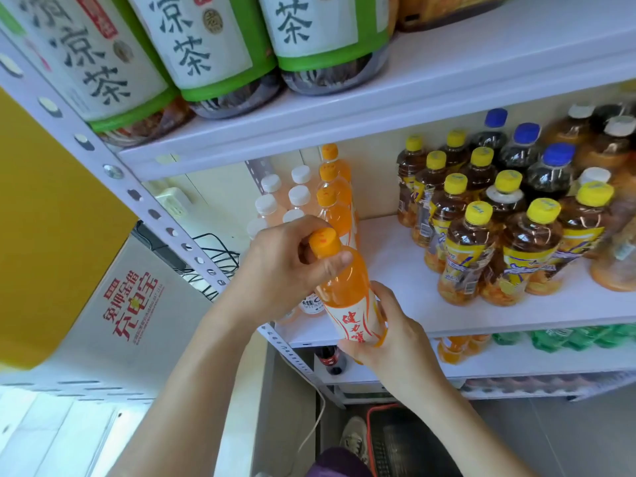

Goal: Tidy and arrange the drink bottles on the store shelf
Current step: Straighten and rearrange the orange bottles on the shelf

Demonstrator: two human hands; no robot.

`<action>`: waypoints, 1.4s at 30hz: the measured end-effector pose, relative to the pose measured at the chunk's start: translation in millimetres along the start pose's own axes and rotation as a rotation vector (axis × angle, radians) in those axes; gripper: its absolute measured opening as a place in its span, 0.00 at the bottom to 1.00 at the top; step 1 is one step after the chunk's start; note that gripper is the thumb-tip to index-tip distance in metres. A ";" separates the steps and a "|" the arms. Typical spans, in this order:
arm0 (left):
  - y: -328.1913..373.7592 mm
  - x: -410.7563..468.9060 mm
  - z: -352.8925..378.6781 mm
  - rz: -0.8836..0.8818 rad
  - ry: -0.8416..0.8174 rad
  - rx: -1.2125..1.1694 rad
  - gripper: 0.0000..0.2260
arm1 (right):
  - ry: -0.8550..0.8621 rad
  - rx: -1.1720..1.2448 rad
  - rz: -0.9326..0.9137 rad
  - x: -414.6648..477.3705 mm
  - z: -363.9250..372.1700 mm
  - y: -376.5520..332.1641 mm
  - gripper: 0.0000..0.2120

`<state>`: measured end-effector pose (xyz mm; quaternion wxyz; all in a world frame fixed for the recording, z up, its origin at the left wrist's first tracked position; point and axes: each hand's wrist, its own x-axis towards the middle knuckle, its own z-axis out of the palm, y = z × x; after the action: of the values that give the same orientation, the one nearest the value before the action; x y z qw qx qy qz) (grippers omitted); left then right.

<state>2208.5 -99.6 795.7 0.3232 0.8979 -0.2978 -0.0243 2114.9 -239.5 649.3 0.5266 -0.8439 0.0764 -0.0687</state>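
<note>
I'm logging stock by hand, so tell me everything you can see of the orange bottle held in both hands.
The orange bottle is clear plastic, filled with orange drink, with an orange cap on and a white label bearing red characters and orange streaks. It tilts, cap up and leftward, at the front left of the middle shelf. The left hand grips its neck under the cap; the right hand wraps its lower body, hiding the base.

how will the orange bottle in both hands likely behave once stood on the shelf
The orange bottle looks full, so probably heavy for its size. Tall and narrow, it may tip if nudged. Round, it would likely roll if laid down.
</note>
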 end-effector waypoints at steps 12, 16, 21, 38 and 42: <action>-30.3 32.3 26.0 0.071 0.040 0.389 0.16 | 0.079 -0.044 -0.055 68.6 15.9 25.2 0.31; -43.7 45.4 38.0 0.003 0.035 0.453 0.19 | 0.028 -0.045 -0.028 79.2 20.9 33.1 0.30; -52.3 53.8 44.3 -0.027 0.092 0.501 0.20 | -0.072 0.026 0.007 86.7 24.9 32.6 0.32; -4.9 46.3 76.0 0.306 0.354 0.491 0.09 | 0.128 -0.338 -0.049 14.9 -69.3 36.5 0.09; 41.7 65.5 115.2 0.462 0.200 0.347 0.13 | 0.223 -0.248 0.055 -17.3 -87.2 49.0 0.06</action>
<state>2213.4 -226.5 739.3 0.1897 0.8461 -0.4607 0.1895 2078.0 -333.9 642.6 0.4082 -0.8872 0.1652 -0.1378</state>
